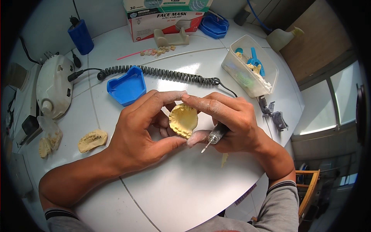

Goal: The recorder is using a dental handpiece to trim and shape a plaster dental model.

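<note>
While your left hand [141, 123] grips the yellow dental cast [183, 120] between thumb and fingers, your right hand [237, 120] closes around a dark handpiece [219, 132], its index fingertip by the cast's far edge and its thumb by the near one. Below that thumb, the bur [206, 148] points down and leftward, apart from the cast. Just beyond your left knuckles sits a blue tray [125, 86]; past both hands runs a black coiled cable [162, 72]. Left of your left hand lies a second cast [92, 141], with a white box [55, 87] farther out. Beyond your right hand stands a translucent container [234, 73].
</note>
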### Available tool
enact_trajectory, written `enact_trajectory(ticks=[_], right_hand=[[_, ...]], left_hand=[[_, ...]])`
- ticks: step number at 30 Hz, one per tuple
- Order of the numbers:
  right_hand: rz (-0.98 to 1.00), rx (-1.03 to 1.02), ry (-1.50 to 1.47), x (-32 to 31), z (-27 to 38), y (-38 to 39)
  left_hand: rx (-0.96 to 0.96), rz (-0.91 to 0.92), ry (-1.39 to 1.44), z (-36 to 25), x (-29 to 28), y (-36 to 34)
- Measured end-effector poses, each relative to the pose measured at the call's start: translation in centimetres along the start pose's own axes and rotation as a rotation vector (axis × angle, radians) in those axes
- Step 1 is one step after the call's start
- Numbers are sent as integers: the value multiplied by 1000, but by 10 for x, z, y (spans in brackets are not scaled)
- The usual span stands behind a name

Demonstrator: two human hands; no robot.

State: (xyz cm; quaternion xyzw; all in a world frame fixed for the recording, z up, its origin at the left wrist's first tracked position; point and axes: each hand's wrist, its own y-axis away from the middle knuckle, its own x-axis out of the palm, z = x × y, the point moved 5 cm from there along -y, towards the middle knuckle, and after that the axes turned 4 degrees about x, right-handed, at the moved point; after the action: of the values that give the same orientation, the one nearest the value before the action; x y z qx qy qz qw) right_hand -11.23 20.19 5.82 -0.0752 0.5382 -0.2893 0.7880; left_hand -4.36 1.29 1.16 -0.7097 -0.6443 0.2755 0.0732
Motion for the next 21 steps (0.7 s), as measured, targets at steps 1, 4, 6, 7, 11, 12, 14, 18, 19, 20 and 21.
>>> enact_trajectory(ticks=[1,4,6,7,11,12,14,18,19,20,21], right_hand=[[0,2,0,1,-1,0],[-27,-30,-45,0,0,-2],[-31,-42,-67,0,1,-3],[-32,-42,-69,1,1,-3],[-50,-53,-96,2,-4,1],[-67,-70,-96,2,-5,2],[-87,-82,-109,3,-6,2],[-77,-37,-123,0,0,0],[-83,-35,-128,-1,-2,0],[-87,-52,-115,0,-5,2],[-90,-69,-101,0,-8,3]], left_hand=[[-4,12,-19,0,0,0],[6,38,-25,-2,1,-2],[26,34,-15,-1,0,-1],[48,30,-5,-1,-1,-1],[50,37,-29,-5,-1,-1],[37,55,-48,-7,0,0],[21,78,-70,-10,1,-1],[-4,90,-27,-14,2,0],[9,101,-22,-14,3,0],[6,110,-25,-15,3,0],[13,103,-36,-16,3,-1]])
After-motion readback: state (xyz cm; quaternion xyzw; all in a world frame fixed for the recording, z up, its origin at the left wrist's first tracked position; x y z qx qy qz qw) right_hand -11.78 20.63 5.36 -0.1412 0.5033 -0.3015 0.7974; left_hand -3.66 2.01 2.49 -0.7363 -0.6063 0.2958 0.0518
